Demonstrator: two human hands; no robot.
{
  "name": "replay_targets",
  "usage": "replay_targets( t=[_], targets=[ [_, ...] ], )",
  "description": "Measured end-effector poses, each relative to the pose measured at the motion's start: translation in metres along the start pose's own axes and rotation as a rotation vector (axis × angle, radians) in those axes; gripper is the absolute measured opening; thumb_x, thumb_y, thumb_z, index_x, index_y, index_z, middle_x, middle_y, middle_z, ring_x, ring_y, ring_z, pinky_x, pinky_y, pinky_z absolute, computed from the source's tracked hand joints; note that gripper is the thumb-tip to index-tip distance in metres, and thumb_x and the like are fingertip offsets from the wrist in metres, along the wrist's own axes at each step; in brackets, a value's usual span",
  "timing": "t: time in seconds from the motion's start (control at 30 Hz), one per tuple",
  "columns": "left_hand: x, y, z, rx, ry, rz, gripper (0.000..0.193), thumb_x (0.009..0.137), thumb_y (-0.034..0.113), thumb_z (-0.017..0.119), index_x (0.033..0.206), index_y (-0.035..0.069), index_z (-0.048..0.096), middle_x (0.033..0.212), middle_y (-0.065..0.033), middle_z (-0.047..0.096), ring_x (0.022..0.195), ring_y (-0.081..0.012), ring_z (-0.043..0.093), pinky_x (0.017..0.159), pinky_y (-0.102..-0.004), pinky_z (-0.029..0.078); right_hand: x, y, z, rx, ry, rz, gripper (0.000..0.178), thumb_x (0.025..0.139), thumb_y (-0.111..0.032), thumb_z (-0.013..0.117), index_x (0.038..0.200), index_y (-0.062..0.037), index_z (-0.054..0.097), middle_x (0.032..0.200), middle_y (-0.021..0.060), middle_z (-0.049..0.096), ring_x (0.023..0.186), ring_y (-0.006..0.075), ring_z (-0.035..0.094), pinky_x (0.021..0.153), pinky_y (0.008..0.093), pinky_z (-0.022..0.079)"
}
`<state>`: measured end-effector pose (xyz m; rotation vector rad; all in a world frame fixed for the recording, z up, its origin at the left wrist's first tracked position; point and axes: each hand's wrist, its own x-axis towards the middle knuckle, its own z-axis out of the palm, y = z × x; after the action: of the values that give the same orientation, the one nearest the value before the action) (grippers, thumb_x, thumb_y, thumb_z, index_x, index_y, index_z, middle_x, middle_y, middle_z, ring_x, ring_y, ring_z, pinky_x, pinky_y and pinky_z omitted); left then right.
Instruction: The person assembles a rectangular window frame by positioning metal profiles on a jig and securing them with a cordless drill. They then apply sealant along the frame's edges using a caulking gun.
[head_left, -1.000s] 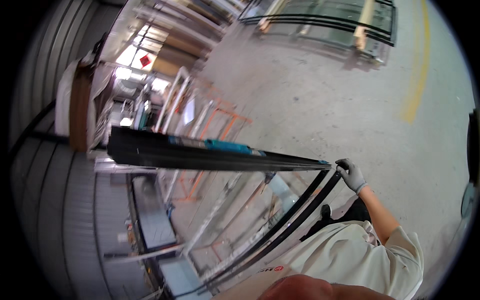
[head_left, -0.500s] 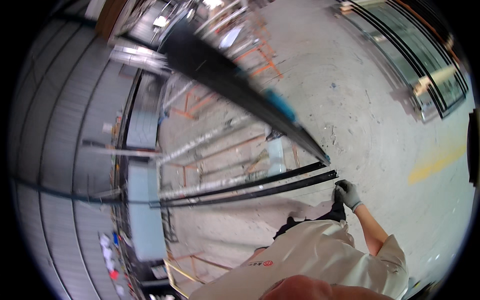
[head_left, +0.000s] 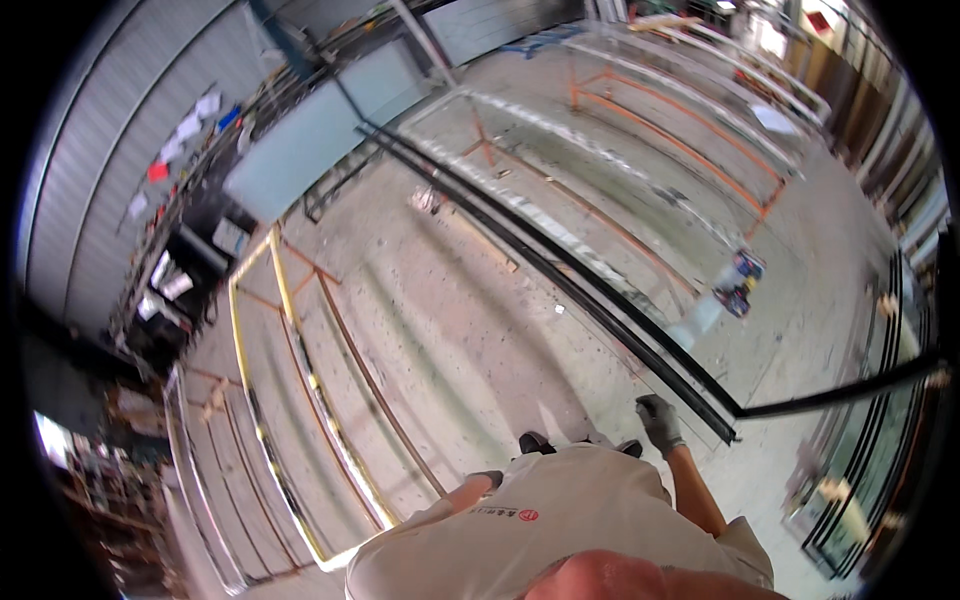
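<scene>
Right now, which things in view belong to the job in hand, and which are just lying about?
Seemingly in the job:
long black bars, nearest the gloved right hand
left hand, mostly hidden

Apparently just about:
pale panel
orange rack
yellow-edged rack
power tool, its part unclear

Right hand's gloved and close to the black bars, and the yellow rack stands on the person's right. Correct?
Not quite: the head view shows the yellow rack on the person's left. The right hand is gloved and close to the black bars.
</scene>
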<state>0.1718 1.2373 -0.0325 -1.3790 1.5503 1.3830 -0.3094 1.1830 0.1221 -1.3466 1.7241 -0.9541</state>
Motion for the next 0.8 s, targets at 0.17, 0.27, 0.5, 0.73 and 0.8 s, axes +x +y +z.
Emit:
replay_targets(
  t=[0.17,0.27,0.5,0.73,0.8],
  targets=[
    [0.008,-0.099,-0.02,-0.239,0.073,-0.137,0.041,0.087,0.045,0.061,0.094,0.009,0.078,0.091,-0.0126,0.075,0.08,-0.0269,0.072,0.071,-0.0413,0.056,0.066,-0.102,0.122,-0.162,-0.227,-0.227,0.021,0.093,-0.015,0.067,0.107,0.0003,0.071,0.096,0.0159,0.073,0.086,0.0245,0.071,0.076,0.0347,0.056],
    [0.006,-0.159,-0.037,-0.37,0.144,-0.229,0.039,0.087,0.041,0.058,0.09,0.008,0.078,0.087,-0.0134,0.075,0.08,-0.0262,0.072,0.075,-0.041,0.055,0.1,-0.142,0.191,-0.277,-0.354,-0.359,0.02,0.092,-0.015,0.066,0.105,0.0,0.071,0.101,0.0164,0.073,0.093,0.0294,0.071,0.083,0.0372,0.056],
    [0.008,-0.217,-0.106,-0.553,0.388,-0.198,0.042,0.089,0.038,0.051,0.082,0.005,0.076,0.077,-0.0132,0.074,0.078,-0.029,0.073,0.077,-0.0437,0.054,0.189,-0.206,0.3,-0.324,-0.546,-0.354,0.024,0.092,-0.024,0.064,0.1,-0.0024,0.071,0.104,0.0172,0.071,0.097,0.0362,0.068,0.089,0.0423,0.053],
    [0.0,-0.234,-0.211,-0.819,0.373,-0.275,0.047,0.092,0.04,0.047,0.088,0.003,0.075,0.088,-0.0174,0.075,0.087,-0.0322,0.073,0.083,-0.0444,0.055,0.352,-0.247,0.425,-0.329,-0.666,-0.406,0.025,0.093,-0.023,0.062,0.104,-0.0023,0.07,0.104,0.015,0.072,0.096,0.0336,0.069,0.088,0.0418,0.053],
    [-0.014,-0.241,-0.251,-0.506,0.511,-0.219,0.045,0.092,0.039,0.047,0.098,0.006,0.075,0.107,-0.0218,0.072,0.104,-0.0372,0.069,0.09,-0.0474,0.053,0.397,-0.283,0.467,-0.311,-0.727,-0.469,0.025,0.095,-0.024,0.06,0.104,-0.0027,0.07,0.104,0.0144,0.072,0.099,0.0334,0.068,0.09,0.0423,0.052]
  ],
)
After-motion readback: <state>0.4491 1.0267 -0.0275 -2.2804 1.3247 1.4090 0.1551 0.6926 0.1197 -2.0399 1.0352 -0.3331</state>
